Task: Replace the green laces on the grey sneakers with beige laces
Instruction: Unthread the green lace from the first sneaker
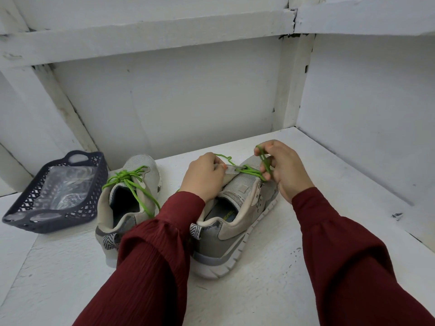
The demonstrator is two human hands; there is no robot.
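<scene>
Green lace of the right sneaker lies loose across the upper eyelets, and a loop of it rises at 1 o'clock from the shoe's tongue. The right hand pinches that loop between thumb and curled fingers, with the cord running down over the fingertips. The left hand, at 9 o'clock of the right one, is curled too and grips the sneaker's upper edge beside the tongue; a thin strand of lace arcs from it toward the right hand. This shoe stands on the white table just below frame centre, toe at 12 o'clock. Just beside it at 9 o'clock stands the left sneaker, its tied lace in a bow; the left forearm hides whether the shoes touch. Further out at 9 o'clock sits a dark mesh basket with crumpled clear plastic inside. Dark red sleeves cover both forearms
</scene>
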